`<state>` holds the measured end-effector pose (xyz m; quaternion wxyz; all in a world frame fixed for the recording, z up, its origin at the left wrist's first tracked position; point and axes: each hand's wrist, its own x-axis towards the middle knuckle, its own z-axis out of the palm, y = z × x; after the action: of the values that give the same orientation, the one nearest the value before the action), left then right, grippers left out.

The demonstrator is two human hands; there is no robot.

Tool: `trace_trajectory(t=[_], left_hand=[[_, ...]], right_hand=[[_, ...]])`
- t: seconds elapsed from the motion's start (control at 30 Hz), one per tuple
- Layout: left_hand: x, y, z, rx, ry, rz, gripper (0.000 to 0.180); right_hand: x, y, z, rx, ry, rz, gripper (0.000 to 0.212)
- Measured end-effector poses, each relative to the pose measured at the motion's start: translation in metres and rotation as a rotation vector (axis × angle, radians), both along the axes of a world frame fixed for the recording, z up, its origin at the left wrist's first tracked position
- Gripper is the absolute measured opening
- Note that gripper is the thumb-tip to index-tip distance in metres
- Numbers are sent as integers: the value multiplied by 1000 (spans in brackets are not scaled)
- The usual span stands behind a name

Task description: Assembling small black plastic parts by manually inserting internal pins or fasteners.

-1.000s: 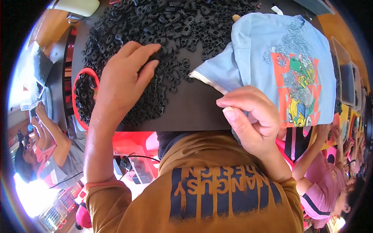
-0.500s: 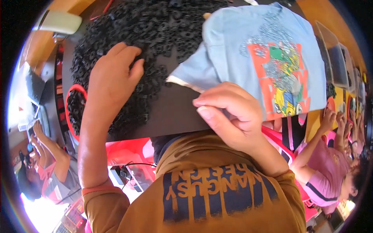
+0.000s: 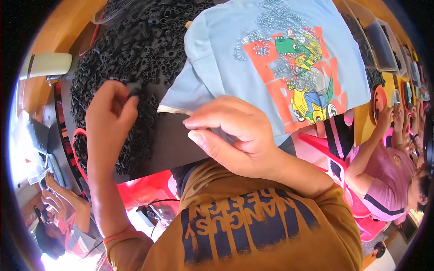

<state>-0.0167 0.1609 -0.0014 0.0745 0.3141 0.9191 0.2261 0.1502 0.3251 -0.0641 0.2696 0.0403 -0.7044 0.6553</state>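
Note:
My left hand is over a heap of small black plastic parts, its fingers closed on one black plastic part. My right hand hovers above the near table edge, beside the sleeve of a light blue T-shirt. Its thumb and forefinger are pinched close together; anything between them is too small to make out. The T-shirt is spread flat and printed with a cartoon. Many tiny shiny metal pieces, like small springs, lie scattered on it.
The dark tabletop shows between heap and shirt. A red-rimmed container with black parts stands at the left edge. Clear plastic bins line the right side. Other people work nearby, one in a pink shirt at right.
My left hand has drawn back from the heap, and a black part now shows at its fingertips. My right hand stays pinched near the shirt sleeve. The whole view has shifted.

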Motion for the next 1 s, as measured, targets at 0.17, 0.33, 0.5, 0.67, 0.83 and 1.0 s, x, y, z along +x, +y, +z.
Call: trace_trajectory(t=[0.17,0.33,0.5,0.67,0.83,1.0], left_hand=[[45,11,13,382,-342,-150,15],[54,31,14,360,-341,-319,13],[46,47,27,368,-456,-196,11],[20,86,1,311,-142,-474,12],[12,127,-28,224,295,-831,10],[12,138,-30,129,393,-864,10]], right_hand=[[-1,-1,2,-182,-16,-29,25],[5,7,1,-250,-70,85,24],[7,4,-4,-201,33,-1,22],[9,6,-5,-66,108,-21,25],[9,4,-5,-36,189,-103,26],[6,2,-4,-62,167,-116,25]])
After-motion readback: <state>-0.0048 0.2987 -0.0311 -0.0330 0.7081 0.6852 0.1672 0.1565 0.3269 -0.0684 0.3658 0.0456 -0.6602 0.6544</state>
